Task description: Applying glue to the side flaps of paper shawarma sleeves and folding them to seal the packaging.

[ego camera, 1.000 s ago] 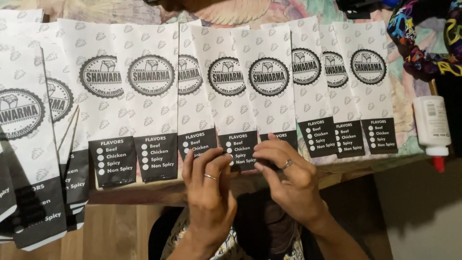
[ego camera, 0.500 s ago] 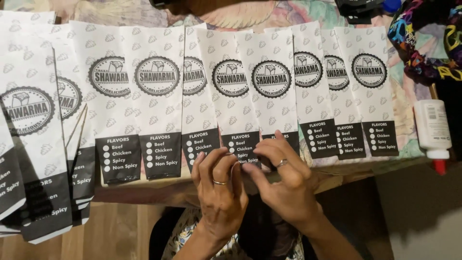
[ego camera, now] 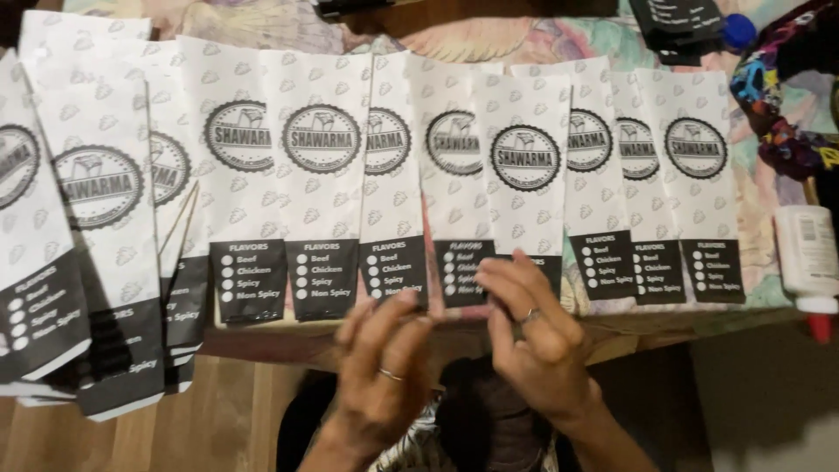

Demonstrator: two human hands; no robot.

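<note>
Head view, looking down on a table [ego camera: 690, 319] covered far side to near side with a row of paper bags [ego camera: 323, 175], each white with a round black stamp and a black band at the near end. Laid flat, side by side, partly overlapping. More of the same piled at the far left as a stack [ego camera: 96, 227], hanging over the near edge.

Working at the near end of the middle bag [ego camera: 524, 166], just right of centre. Reaching up from below with both hands. Left hand [ego camera: 384, 367]: fingers loosely spread and pointing away, tips at the table edge just under the black band of the neighbour bag [ego camera: 393, 175], with a ring on one finger. Right hand [ego camera: 533, 336]: fingers curled over the black band of the middle bag and covering its near edge, also with a ring. Blurred by motion, so cannot tell whether pinching the paper or only pressing on it.

Probably in the step of handling the bottom flap of this one bag, judging from the fingers gathered there. Calls next for a steady hold on that near edge alone, without dragging the overlapping bags beside it out of the row.

At the far right, a glue bottle [ego camera: 808, 258], white with a red tip pointing near, well apart from both hands.
</note>
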